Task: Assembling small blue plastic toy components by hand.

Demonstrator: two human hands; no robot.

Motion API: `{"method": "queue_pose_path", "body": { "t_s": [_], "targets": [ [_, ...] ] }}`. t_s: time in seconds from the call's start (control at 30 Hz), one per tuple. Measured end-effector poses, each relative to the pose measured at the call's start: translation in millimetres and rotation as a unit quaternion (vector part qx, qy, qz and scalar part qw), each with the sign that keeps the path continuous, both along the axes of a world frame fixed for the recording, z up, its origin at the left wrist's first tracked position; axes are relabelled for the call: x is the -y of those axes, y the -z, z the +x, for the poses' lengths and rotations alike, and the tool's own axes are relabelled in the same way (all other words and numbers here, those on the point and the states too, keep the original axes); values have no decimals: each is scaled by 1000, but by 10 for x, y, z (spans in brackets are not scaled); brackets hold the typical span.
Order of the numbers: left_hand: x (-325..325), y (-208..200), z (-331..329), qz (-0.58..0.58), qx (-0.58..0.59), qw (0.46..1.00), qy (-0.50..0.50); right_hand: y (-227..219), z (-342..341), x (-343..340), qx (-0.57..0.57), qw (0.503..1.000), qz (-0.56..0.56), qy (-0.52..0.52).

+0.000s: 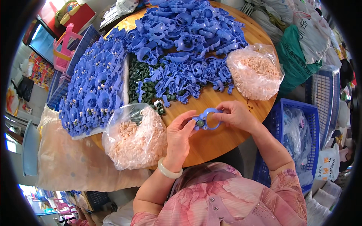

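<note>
Over the near part of the round wooden table, both hands hold one blue plastic part (203, 115) with a large open ring. My left hand (178, 136) pinches its narrower end, where a dark green piece and small pale bits show. On the other side, the fingers of my right hand (236, 116) close on the ring's edge. Beyond the hands lies a spread of small blue plastic pieces (188, 75), beside a patch of dark green pieces (138, 73). A clear bag of small cream-coloured pieces (132, 139) sits by my left wrist.
Larger blue parts (184, 20) are heaped at the table's far side. Assembled blue parts (94, 83) stand in rows at the left. Another bag of cream pieces (256, 73) rests at the right edge. A blue crate (298, 103) stands right of the table (211, 145).
</note>
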State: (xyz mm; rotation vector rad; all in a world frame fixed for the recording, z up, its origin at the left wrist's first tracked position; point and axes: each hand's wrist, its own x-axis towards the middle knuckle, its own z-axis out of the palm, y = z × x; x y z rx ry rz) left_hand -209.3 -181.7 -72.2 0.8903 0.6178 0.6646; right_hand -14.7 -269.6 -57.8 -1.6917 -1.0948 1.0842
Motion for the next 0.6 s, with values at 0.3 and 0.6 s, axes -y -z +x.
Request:
{"method": "queue_pose_path", "body": {
  "t_s": [0.3, 0.6],
  "targets": [
    [-42, 93, -35, 7, -47, 998, -42, 61, 307, -26, 213, 971, 82, 64],
    [-96, 97, -40, -46, -23, 998, -20, 218, 405, -113, 541, 831, 115, 48]
  ]
}}
